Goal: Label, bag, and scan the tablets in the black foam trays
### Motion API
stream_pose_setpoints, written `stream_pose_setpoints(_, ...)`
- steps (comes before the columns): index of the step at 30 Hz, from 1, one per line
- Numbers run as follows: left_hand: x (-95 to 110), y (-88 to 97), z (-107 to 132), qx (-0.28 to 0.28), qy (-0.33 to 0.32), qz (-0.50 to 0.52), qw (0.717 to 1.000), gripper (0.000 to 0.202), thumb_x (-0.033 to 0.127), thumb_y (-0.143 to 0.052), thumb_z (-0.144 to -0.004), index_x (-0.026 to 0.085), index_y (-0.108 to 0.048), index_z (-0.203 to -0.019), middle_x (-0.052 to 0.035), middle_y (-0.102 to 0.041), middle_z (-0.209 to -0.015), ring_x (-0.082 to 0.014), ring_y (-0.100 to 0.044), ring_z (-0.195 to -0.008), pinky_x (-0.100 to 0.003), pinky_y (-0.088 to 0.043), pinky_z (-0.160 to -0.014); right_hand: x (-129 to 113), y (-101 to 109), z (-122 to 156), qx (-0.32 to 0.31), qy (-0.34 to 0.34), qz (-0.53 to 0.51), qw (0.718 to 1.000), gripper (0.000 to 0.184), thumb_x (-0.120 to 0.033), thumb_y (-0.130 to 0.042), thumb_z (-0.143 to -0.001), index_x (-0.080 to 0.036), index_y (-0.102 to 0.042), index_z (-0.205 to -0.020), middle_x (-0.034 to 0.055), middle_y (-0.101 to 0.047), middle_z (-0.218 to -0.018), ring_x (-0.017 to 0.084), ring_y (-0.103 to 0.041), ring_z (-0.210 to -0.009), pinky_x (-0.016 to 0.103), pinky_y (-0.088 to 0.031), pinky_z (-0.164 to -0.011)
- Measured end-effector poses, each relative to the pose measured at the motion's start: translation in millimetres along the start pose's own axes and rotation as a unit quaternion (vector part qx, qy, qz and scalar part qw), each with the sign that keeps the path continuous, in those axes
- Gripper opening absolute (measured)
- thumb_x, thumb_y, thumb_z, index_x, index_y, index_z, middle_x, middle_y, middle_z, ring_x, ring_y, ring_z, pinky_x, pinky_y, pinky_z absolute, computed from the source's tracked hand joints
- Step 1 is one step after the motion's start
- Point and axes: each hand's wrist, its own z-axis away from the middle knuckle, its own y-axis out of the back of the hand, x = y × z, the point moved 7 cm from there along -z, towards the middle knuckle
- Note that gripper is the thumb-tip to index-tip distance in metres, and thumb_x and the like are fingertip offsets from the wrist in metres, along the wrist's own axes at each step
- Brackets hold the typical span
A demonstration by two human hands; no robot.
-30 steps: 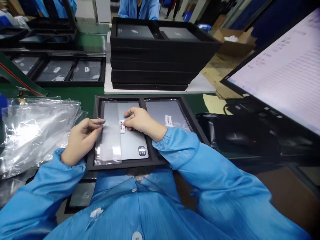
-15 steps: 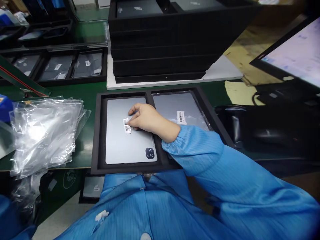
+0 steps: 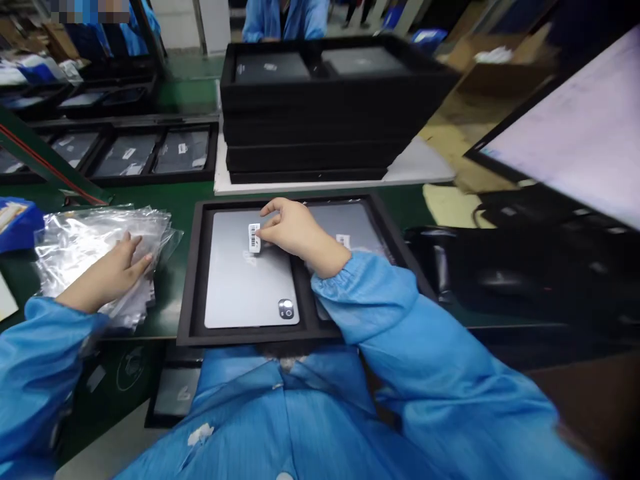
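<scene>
My right hand (image 3: pixel 291 230) pinches a small white barcode label (image 3: pixel 255 238) just above a grey tablet (image 3: pixel 240 283). The tablet lies back up in the left compartment of a black tray (image 3: pixel 189 293), its camera bump at the lower right. In the right compartment is a second tablet (image 3: pixel 345 217) in clear film with its own label, partly hidden by my right forearm. My left hand (image 3: pixel 113 273) rests on a pile of clear plastic bags (image 3: pixel 65 240), fingers stretched out and spread.
A stack of black trays (image 3: pixel 320 110) stands on a white board (image 3: pixel 425 170) behind my tray. More trays with bagged tablets (image 3: pixel 183 147) line the back left. A monitor (image 3: pixel 575 133) is at the right, a blue box (image 3: pixel 20 223) at the far left. Another person (image 3: pixel 285 20) is across the bench.
My right hand has lifted the label off the tablet, uncovering a logo beneath. My left hand has come into view onto the plastic bags. The view has tilted up.
</scene>
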Motion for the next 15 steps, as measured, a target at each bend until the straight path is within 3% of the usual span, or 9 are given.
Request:
stream_pose_setpoints(2,54,12.7,-4,0.046,-0.131,0.039,0.99,0.07,0.062,-0.047,-0.096,0.009,-0.055,-0.14,-0.0241,-0.054,-0.151,-0.0417,-0.051,-0.142,-0.057,-0.041,-0.12,-9,18,-6,0.041,-0.005,0.0,0.999,0.032,-0.009,-0.076,-0.064,-0.021,-0.063,-0.091,-0.0074,-0.068,-0.061,0.015,-0.064,-0.053,0.028,-0.052,-0.06)
stream_pose_setpoints(3,88,10.8,-3,0.035,-0.21,0.057,0.975,0.064,0.062,-0.05,-0.095,0.014,-0.059,-0.136,-0.0197,-0.06,-0.144,-0.0378,-0.056,-0.137,-0.052,-0.043,-0.119,-13,27,-9,0.059,-0.007,-0.002,0.998,0.031,-0.01,-0.075,-0.065,-0.021,-0.061,-0.091,-0.0078,-0.067,-0.061,0.015,-0.065,-0.054,0.027,-0.051,-0.061)
stream_pose_setpoints(5,156,-8.2,6,-0.042,-0.355,0.079,0.93,0.048,0.054,-0.055,-0.095,0.02,-0.064,-0.128,-0.0141,-0.067,-0.133,-0.0323,-0.064,-0.125,-0.045,-0.048,-0.113,-17,41,-12,0.087,-0.017,-0.006,0.996,0.029,-0.012,-0.073,-0.068,-0.021,-0.059,-0.092,-0.009,-0.064,-0.059,0.015,-0.064,-0.056,0.026,-0.05,-0.06)
stream_pose_setpoints(7,209,-35.8,13,-0.116,-0.437,0.064,0.89,0.038,0.044,-0.059,-0.096,0.02,-0.065,-0.124,-0.0144,-0.068,-0.131,-0.0308,-0.066,-0.122,-0.043,-0.05,-0.11,-17,54,-14,0.116,-0.031,-0.004,0.993,0.028,-0.011,-0.071,-0.07,-0.022,-0.058,-0.092,-0.0101,-0.061,-0.057,0.015,-0.064,-0.057,0.024,-0.048,-0.059)
stream_pose_setpoints(8,228,-46.8,12,-0.12,-0.46,0.049,0.878,0.034,0.041,-0.062,-0.095,0.018,-0.065,-0.121,-0.016,-0.068,-0.131,-0.0322,-0.066,-0.122,-0.044,-0.049,-0.11,-15,59,-15,0.131,-0.032,-0.002,0.991,0.028,-0.01,-0.07,-0.071,-0.022,-0.057,-0.092,-0.0105,-0.059,-0.056,0.014,-0.063,-0.056,0.023,-0.047,-0.058)
stream_pose_setpoints(11,254,-64.4,0,-0.086,-0.492,0.014,0.866,0.024,0.039,-0.059,-0.097,0.017,-0.064,-0.103,-0.0168,-0.07,-0.119,-0.0342,-0.067,-0.111,-0.047,-0.049,-0.103,-11,67,-21,0.155,-0.025,-0.001,0.988,0.028,-0.008,-0.071,-0.071,-0.022,-0.057,-0.09,-0.0106,-0.057,-0.056,0.013,-0.059,-0.054,0.022,-0.044,-0.055)
stream_pose_setpoints(15,250,-62.5,-10,-0.073,-0.516,0.004,0.853,0.032,0.039,-0.04,-0.106,0.018,-0.06,-0.091,-0.0117,-0.07,-0.102,-0.0298,-0.066,-0.094,-0.047,-0.046,-0.096,-6,66,-30,0.157,-0.034,0.014,0.987,0.029,-0.007,-0.075,-0.069,-0.023,-0.059,-0.089,-0.0087,-0.06,-0.06,0.013,-0.061,-0.057,0.022,-0.046,-0.057)
